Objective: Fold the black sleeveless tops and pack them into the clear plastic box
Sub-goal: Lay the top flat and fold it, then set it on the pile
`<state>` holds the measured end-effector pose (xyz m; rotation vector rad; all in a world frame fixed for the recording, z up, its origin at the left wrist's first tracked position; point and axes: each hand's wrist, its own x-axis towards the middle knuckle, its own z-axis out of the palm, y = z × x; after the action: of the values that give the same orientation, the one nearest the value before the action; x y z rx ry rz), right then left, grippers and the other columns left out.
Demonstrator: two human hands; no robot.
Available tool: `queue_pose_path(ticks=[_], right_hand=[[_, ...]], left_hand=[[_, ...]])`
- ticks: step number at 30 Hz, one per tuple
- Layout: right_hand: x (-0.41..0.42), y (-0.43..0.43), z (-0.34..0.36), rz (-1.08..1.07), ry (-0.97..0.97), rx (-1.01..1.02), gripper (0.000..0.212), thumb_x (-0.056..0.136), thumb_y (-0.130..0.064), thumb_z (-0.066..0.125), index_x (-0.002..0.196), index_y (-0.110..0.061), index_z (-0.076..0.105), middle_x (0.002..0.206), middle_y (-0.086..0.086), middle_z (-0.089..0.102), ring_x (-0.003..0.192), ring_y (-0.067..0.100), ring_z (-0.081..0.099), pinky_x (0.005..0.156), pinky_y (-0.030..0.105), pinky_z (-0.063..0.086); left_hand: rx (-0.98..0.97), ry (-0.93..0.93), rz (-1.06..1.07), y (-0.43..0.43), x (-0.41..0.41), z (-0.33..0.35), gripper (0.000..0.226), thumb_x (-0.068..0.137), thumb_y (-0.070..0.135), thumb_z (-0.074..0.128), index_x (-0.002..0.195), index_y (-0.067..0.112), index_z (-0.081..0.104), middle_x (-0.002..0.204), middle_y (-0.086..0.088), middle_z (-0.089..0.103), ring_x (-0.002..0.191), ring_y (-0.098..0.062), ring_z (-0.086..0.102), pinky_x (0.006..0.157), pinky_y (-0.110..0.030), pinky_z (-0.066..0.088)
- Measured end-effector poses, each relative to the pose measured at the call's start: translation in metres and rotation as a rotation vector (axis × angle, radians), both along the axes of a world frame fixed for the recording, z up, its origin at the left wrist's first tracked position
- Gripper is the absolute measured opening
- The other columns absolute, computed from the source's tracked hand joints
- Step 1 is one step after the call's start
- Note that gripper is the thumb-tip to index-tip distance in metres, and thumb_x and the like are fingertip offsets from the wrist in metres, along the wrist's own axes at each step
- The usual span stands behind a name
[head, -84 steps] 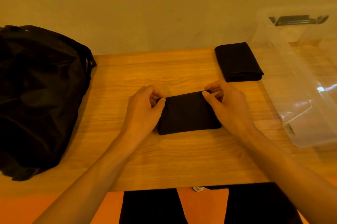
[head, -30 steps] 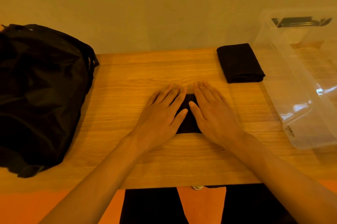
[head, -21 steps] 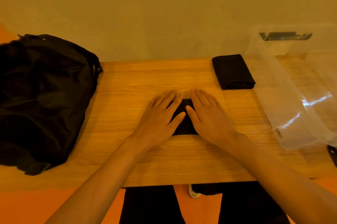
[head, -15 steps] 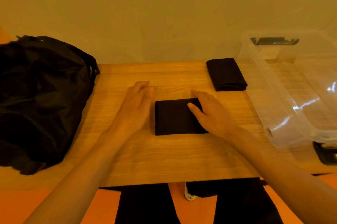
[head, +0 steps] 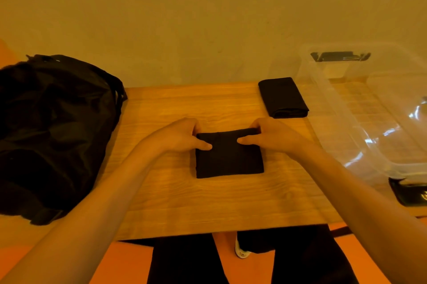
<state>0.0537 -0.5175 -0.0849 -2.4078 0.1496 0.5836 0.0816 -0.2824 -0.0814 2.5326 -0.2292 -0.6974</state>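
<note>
Lying pinched between hands (head: 178, 138) (head: 272, 137): folded top (head: 228, 159)

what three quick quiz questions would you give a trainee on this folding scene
1. True or false: both the left hand and right hand grip the near folded top.
2. The far folded top lies where, relative to the clear plastic box: A inside; B beside it, on the table; C underneath.
3. Fill in: at the table's left end sits a black ____.
Key: 1 true; 2 B; 3 bag.
</note>
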Motion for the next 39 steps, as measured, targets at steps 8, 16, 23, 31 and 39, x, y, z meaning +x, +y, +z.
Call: queue_pose_path(ticks=[8,16,23,31,39], right_hand=[[-0.006,-0.006,0.004,-0.028,-0.017,0.138,0.029,0.088,-0.037,0.076,0.103,-0.025,0.054,0.099,-0.008,0.056,0.087,0.006,0.052,0.067,0.021,0.041],[-0.03,-0.016,-0.001,-0.075,0.035,0.279,0.026,0.088,-0.04,0.074,0.107,-0.024,0.068,0.107,-0.003,0.067,0.1,0.013,0.063,0.079,0.025,0.052],[-0.046,-0.019,0.001,-0.233,-0.042,0.427,0.023,0.094,-0.037,0.067,0.112,-0.025,0.058,0.107,-0.008,0.062,0.094,0.007,0.06,0.068,0.019,0.045],[-0.046,-0.023,-0.006,-0.69,-0.196,0.845,0.032,0.091,-0.039,0.068,0.117,-0.021,0.065,0.112,-0.004,0.072,0.101,0.009,0.069,0.078,0.024,0.058],[-0.024,-0.022,-0.01,-1.13,-0.295,1.105,0.044,0.086,-0.036,0.078,0.126,-0.026,0.061,0.116,-0.005,0.072,0.101,0.007,0.071,0.084,0.027,0.058]], left_hand=[[-0.401,0.049,0.144,-0.003,-0.007,0.007,0.032,0.091,0.016,0.074,0.117,0.022,0.056,0.116,-0.006,0.066,0.106,-0.022,0.066,0.096,-0.045,0.055],[-0.426,0.193,0.086,0.004,-0.002,0.003,0.028,0.087,0.015,0.077,0.114,0.022,0.073,0.108,0.005,0.077,0.098,-0.004,0.071,0.089,-0.022,0.056],[-0.546,0.2,0.118,-0.007,0.012,0.003,0.024,0.093,0.018,0.07,0.113,0.006,0.064,0.115,-0.011,0.074,0.112,-0.023,0.069,0.103,-0.04,0.051],[-0.674,0.117,0.13,-0.057,0.045,0.013,0.007,0.101,0.025,0.059,0.107,0.023,0.059,0.102,0.003,0.075,0.088,-0.011,0.073,0.068,-0.026,0.056],[-0.645,0.046,0.029,-0.137,0.115,0.028,0.016,0.099,0.028,0.064,0.109,0.015,0.066,0.097,-0.001,0.077,0.085,-0.013,0.074,0.068,-0.023,0.056]])
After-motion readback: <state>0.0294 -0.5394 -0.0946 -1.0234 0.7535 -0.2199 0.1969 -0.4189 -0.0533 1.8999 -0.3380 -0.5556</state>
